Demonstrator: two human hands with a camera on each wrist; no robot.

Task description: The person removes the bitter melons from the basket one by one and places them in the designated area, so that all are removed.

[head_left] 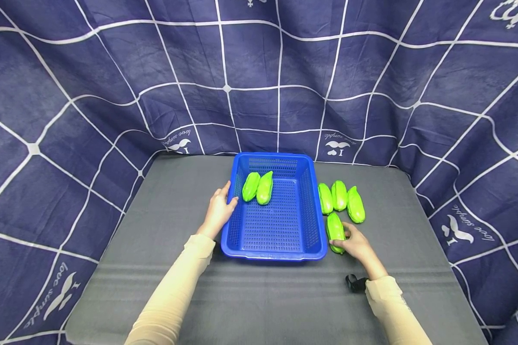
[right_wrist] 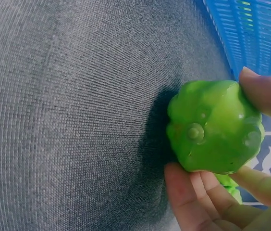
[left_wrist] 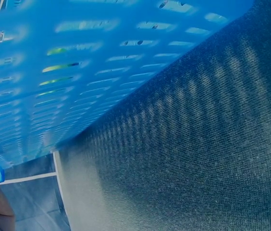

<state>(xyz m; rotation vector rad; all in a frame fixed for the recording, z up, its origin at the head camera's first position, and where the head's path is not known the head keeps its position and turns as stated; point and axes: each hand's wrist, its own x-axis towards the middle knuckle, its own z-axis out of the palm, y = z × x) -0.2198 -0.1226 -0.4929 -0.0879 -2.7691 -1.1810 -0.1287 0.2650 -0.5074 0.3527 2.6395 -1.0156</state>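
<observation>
In the head view my right hand (head_left: 356, 242) grips a long bright green gourd (head_left: 335, 228) lying just outside the basket's right side. The right wrist view shows the ribbed, glossy end of this gourd (right_wrist: 212, 130) with a small stem nub, between the thumb (right_wrist: 265, 94) on one side and the fingers on the other. My left hand (head_left: 217, 211) holds the left rim of a blue perforated plastic basket (head_left: 274, 256). Two more green gourds (head_left: 265, 188) lie side by side inside it, near the back left.
Three similar green gourds (head_left: 339, 195) lie in a row on the grey cloth-covered table (head_left: 259, 302), right of the basket. A black strap piece (head_left: 355, 282) shows at my right wrist. Behind and beside the table hangs a dark blue curtain (head_left: 250, 62) with white grid lines.
</observation>
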